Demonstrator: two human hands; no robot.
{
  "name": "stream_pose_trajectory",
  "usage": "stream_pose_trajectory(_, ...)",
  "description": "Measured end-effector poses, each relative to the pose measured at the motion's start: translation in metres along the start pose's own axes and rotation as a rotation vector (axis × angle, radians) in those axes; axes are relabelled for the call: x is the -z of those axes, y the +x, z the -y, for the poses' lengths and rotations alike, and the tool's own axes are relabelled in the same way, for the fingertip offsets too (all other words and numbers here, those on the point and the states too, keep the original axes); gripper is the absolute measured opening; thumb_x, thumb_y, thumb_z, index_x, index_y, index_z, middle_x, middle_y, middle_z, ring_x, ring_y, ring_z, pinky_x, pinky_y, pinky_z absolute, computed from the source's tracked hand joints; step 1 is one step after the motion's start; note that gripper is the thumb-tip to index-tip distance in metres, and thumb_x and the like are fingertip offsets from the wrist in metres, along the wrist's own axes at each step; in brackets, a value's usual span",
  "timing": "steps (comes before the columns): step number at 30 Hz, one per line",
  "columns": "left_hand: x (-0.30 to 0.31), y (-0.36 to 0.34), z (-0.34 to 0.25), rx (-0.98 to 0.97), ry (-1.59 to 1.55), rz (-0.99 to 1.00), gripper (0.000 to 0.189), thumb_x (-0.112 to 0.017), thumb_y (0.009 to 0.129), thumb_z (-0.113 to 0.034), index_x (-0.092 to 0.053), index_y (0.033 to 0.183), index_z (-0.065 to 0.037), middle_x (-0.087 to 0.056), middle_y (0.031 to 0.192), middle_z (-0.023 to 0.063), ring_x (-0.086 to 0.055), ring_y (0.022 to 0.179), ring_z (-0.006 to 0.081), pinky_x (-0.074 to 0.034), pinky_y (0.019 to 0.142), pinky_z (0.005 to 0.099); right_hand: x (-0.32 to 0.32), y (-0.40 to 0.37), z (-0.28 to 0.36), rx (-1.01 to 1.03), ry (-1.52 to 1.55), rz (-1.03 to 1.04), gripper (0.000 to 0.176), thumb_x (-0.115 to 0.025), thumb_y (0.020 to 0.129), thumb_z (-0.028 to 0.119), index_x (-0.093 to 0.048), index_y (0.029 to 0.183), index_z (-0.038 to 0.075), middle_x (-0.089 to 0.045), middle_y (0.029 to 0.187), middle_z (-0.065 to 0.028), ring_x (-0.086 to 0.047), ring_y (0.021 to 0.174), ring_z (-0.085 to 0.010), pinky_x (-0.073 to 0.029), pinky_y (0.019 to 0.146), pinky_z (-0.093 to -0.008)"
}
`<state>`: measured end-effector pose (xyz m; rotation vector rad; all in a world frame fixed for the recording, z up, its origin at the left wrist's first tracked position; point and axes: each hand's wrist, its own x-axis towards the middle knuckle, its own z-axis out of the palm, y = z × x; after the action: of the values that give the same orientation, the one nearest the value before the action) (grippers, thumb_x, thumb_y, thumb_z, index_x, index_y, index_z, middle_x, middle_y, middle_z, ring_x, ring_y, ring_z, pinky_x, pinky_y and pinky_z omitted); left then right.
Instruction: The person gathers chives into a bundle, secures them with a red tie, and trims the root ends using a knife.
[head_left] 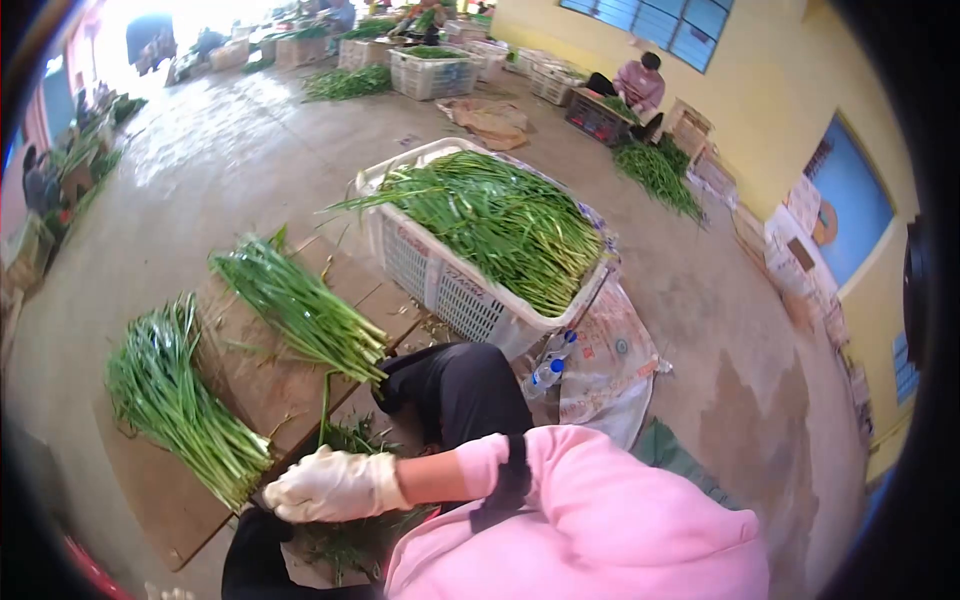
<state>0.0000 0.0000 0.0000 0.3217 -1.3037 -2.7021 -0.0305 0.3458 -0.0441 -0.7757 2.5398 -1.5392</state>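
My right hand [335,487], in a white glove, is closed with its fingers curled, low in front of my knees. A thin green stalk [324,408] runs down to its knuckles; what the fingers hold is hidden. Of my left hand [170,593] only gloved fingertips show at the bottom edge. Beside my right hand, a bundle of long green stalks like garlic chives [185,400] lies with its pale cut ends toward me. A second bundle [300,305] lies farther back on the same brown board [225,355].
A white plastic crate [440,272] heaped with the same greens stands ahead. Plastic bottles [548,374] and a printed sack [610,350] lie beside it. Trimmings [355,436] litter the floor by my legs. Another person [640,84] sits by the wall among crates and greens.
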Motion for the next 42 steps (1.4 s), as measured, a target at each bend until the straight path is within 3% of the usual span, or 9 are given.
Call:
stream_pose_trajectory(3,-0.016,0.076,0.079,0.133,-0.124,0.694,0.034,-0.053,0.103,-0.031,-0.055,0.126,-0.005,-0.061,0.11,0.0031,-0.053,0.08,0.0136,-0.047,0.074,0.0301,0.002,0.006,0.026,0.019,0.254,-0.047,0.023,-0.059,0.096,0.027,-0.058,0.103,0.006,-0.064,0.088,-0.0171,-0.065,0.088,-0.0379,-0.049,0.077,-0.0443)
stream_pose_trajectory(6,-0.132,0.01,0.114,0.243,0.166,0.214,0.04,-0.053,0.102,-0.03,-0.061,0.128,-0.001,-0.064,0.121,0.0056,-0.058,0.094,0.0154,-0.048,0.087,0.0328,0.006,-0.002,0.024,-0.043,0.227,-0.07,0.036,-0.063,0.096,0.03,-0.053,0.12,0.004,-0.065,0.101,-0.0193,-0.065,0.096,-0.0402,-0.05,0.082,-0.0437)
stream_pose_trajectory(12,-0.175,-0.008,0.183,0.255,0.315,0.506,0.042,-0.058,0.101,-0.031,-0.062,0.129,0.001,-0.065,0.124,0.0123,-0.057,0.121,0.0208,-0.04,0.11,0.039,-0.002,-0.034,-0.046,-0.141,0.239,-0.205,0.025,-0.064,0.088,0.008,-0.065,0.112,0.0,-0.071,0.1,-0.0136,-0.067,0.09,-0.0235,-0.053,0.081,-0.0394)
stream_pose_trajectory(14,-0.176,-0.006,0.186,-0.204,0.833,0.792,0.041,-0.057,0.103,-0.031,-0.062,0.128,0.001,-0.066,0.12,0.013,-0.064,0.108,0.019,-0.05,0.095,0.0355,0.016,-0.047,-0.028,-0.331,0.804,-0.15,0.011,-0.069,0.095,0.01,-0.069,0.101,0.002,-0.066,0.084,-0.0011,-0.062,0.079,-0.0093,-0.05,0.067,-0.0267)
stream_pose_trajectory(19,-0.164,0.005,0.172,0.552,0.305,0.751,0.054,-0.046,0.108,-0.044,-0.059,0.134,0.001,-0.069,0.105,0.009,-0.066,0.083,0.0171,-0.052,0.066,0.0294,0.02,-0.049,-0.018,-0.379,1.003,-0.144,0.022,-0.068,0.1,0.027,-0.067,0.092,0.006,-0.064,0.075,-0.0004,-0.06,0.066,-0.0095,-0.048,0.06,-0.0264)
stream_pose_trajectory(27,-0.163,0.014,0.17,0.479,0.267,0.615,0.051,-0.049,0.108,-0.04,-0.059,0.133,0.003,-0.068,0.125,0.0129,-0.065,0.111,0.0214,-0.05,0.1,0.0386,0.02,-0.058,-0.018,-0.422,1.03,-0.063,0.029,-0.068,0.1,0.032,-0.071,0.101,0.003,-0.067,0.078,-0.0028,-0.059,0.068,-0.0093,-0.047,0.064,-0.0247)
stream_pose_trajectory(33,-0.175,0.021,0.162,0.321,0.288,0.563,0.041,-0.05,0.108,-0.031,-0.064,0.126,0.003,-0.072,0.116,0.0106,-0.067,0.107,0.0181,-0.05,0.099,0.0327,0.024,-0.066,-0.032,-0.412,1.12,0.105,0.026,-0.067,0.1,0.018,-0.066,0.118,0.0,-0.071,0.115,-0.0157,-0.066,0.084,-0.0143,-0.052,0.076,-0.0261)
stream_pose_trajectory(34,-0.173,0.024,0.162,0.324,0.251,0.551,0.041,-0.051,0.108,-0.031,-0.064,0.126,0.003,-0.072,0.115,0.0106,-0.067,0.107,0.0184,-0.049,0.1,0.0327,0.02,-0.07,-0.026,-0.399,1.088,0.072,0.032,-0.066,0.101,0.027,-0.072,0.113,-0.002,-0.067,0.086,-0.0042,-0.058,0.073,-0.0082,-0.045,0.067,-0.0227)
stream_pose_trajectory(42,-0.184,0.0,0.145,0.473,0.452,0.605,0.044,-0.055,0.105,-0.035,-0.066,0.121,0.005,-0.074,0.105,0.0149,-0.07,0.096,0.0232,-0.053,0.093,0.0374,0.004,-0.07,-0.036,-0.359,1.1,0.083,0.023,-0.066,0.1,0.014,-0.069,0.114,-0.004,-0.072,0.114,-0.011,-0.061,0.085,-0.0112,-0.049,0.077,-0.026)
